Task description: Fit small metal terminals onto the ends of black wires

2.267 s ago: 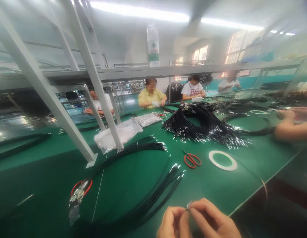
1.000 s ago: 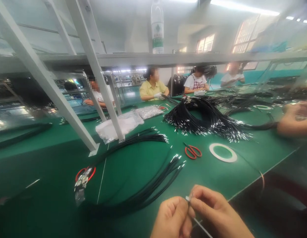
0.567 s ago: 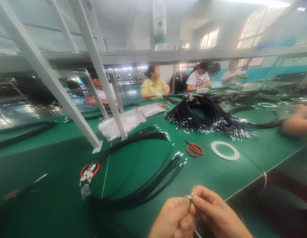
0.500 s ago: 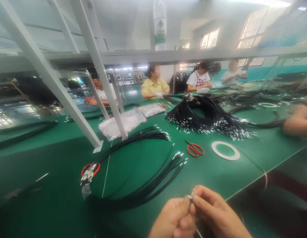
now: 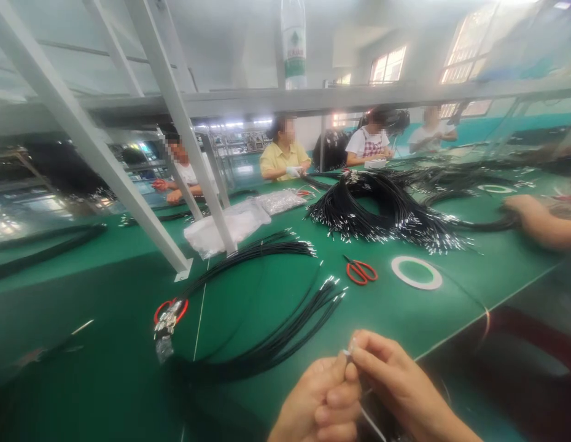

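At the bottom of the view, my left hand (image 5: 325,399) is curled with thumb and forefinger pinching what looks like a cable end (image 5: 347,353), a tiny pale tip. Against it from the right, my right hand (image 5: 391,374) pinches the same tip with thumb and fingertips. Most of the piece is hidden by my fingers. A thin pale strand (image 5: 374,423) shows below my hands. To their left lies a bundle of black cables (image 5: 267,356) with silver ends. Beyond them are red-handled scissors (image 5: 360,271) and a white tape roll (image 5: 437,281).
A big heap of black cables (image 5: 331,205) lies farther back. Grey shelf posts (image 5: 177,258) stand at left, near plastic bags (image 5: 225,227). A second red-handled pair (image 5: 184,307) sits under metal pieces. A co-worker's arm (image 5: 543,221) reaches in at right; other people sit across.
My two hands have shifted slightly up and left in view, still pinched together. The co-worker's arm at right has moved leftward onto the black cables.
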`<state>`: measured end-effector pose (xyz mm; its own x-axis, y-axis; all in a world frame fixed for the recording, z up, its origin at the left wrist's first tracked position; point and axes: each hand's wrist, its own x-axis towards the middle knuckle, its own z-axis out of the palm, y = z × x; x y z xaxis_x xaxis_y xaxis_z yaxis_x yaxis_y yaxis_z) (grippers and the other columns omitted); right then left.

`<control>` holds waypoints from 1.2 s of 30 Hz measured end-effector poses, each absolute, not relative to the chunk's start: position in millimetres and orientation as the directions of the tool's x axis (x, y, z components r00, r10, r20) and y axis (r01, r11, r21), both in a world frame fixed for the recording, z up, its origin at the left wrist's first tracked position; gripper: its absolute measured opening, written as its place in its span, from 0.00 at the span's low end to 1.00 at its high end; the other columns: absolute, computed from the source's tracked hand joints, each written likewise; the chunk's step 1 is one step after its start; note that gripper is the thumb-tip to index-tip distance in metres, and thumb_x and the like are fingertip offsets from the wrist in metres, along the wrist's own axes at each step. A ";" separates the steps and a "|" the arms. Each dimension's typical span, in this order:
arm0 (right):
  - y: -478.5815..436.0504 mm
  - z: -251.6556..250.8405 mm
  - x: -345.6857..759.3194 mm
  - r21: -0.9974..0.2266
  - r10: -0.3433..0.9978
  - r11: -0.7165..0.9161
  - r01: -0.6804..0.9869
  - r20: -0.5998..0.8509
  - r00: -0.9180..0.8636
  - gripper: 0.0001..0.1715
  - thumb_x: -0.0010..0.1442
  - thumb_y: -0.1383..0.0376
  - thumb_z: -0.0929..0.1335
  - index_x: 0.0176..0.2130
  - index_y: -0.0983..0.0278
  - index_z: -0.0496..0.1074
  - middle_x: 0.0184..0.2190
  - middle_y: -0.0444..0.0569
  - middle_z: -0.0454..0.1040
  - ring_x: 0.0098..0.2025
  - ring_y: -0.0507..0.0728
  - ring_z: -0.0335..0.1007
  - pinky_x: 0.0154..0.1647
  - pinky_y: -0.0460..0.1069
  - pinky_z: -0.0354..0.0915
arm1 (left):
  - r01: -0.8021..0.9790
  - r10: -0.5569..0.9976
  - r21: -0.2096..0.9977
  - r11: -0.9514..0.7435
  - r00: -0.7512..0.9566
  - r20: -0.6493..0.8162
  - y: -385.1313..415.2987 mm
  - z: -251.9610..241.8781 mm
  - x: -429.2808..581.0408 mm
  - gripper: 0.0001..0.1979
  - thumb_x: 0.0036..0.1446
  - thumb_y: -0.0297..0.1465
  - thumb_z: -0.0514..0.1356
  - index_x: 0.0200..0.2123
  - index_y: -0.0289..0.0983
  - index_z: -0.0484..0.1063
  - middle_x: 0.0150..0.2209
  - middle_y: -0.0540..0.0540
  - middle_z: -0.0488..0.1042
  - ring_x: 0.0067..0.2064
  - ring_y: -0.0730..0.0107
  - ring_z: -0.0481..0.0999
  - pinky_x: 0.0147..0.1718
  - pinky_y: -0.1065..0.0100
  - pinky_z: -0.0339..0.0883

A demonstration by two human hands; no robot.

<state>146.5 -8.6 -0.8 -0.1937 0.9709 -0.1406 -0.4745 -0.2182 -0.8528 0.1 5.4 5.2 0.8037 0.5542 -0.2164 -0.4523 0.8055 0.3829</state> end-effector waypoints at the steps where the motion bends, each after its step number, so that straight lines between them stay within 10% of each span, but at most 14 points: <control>1: -7.9 0.3 145.8 -0.864 0.973 -0.206 -0.459 -0.133 -0.187 0.20 0.52 0.55 0.77 0.23 0.65 0.72 0.21 0.41 0.70 0.26 0.49 0.59 0.28 0.43 0.56 | -0.459 0.558 0.380 0.803 0.803 -0.209 5.6 5.7 -0.2 0.15 0.50 0.33 0.72 0.29 0.31 0.70 0.13 0.60 0.61 0.11 0.89 0.41 0.07 0.81 0.35; 13: -2.2 0.8 147.4 -0.942 0.984 -0.115 -0.315 -0.065 -0.166 0.19 0.54 0.53 0.76 0.24 0.65 0.75 0.22 0.42 0.72 0.27 0.51 0.61 0.30 0.45 0.57 | -0.488 0.622 0.466 0.738 0.760 -0.190 8.5 -6.7 4.4 0.20 0.48 0.41 0.72 0.29 0.34 0.67 0.12 0.63 0.59 0.11 0.88 0.38 0.07 0.80 0.35; 22: -1.5 -11.4 140.6 -0.713 0.921 -0.390 -0.583 -0.290 -0.260 0.17 0.45 0.60 0.80 0.22 0.66 0.73 0.18 0.43 0.72 0.22 0.49 0.65 0.26 0.43 0.60 | -0.418 0.633 0.624 0.660 0.757 -0.162 5.0 -11.5 5.1 0.24 0.48 0.49 0.69 0.23 0.37 0.64 0.09 0.63 0.54 0.09 0.87 0.43 0.09 0.77 0.36; 29: -5.6 -26.8 161.7 -0.776 0.955 -0.279 -0.565 -0.287 -0.077 0.20 0.46 0.54 0.80 0.26 0.66 0.76 0.20 0.39 0.65 0.22 0.47 0.54 0.24 0.41 0.57 | -0.056 0.921 0.970 0.237 0.330 -0.206 -7.8 -15.2 19.5 0.19 0.54 0.47 0.63 0.29 0.36 0.67 0.17 0.57 0.65 0.14 0.82 0.56 0.14 0.76 0.47; 36: -25.3 -8.2 180.0 -0.875 0.961 -0.236 -0.422 -0.274 0.031 0.19 0.50 0.51 0.77 0.28 0.64 0.76 0.20 0.38 0.63 0.23 0.47 0.53 0.23 0.41 0.56 | 0.328 0.971 0.922 -0.206 0.184 0.152 -19.7 -30.3 31.0 0.08 0.61 0.31 0.53 0.37 0.40 0.72 0.28 0.49 0.77 0.27 0.69 0.73 0.26 0.70 0.59</control>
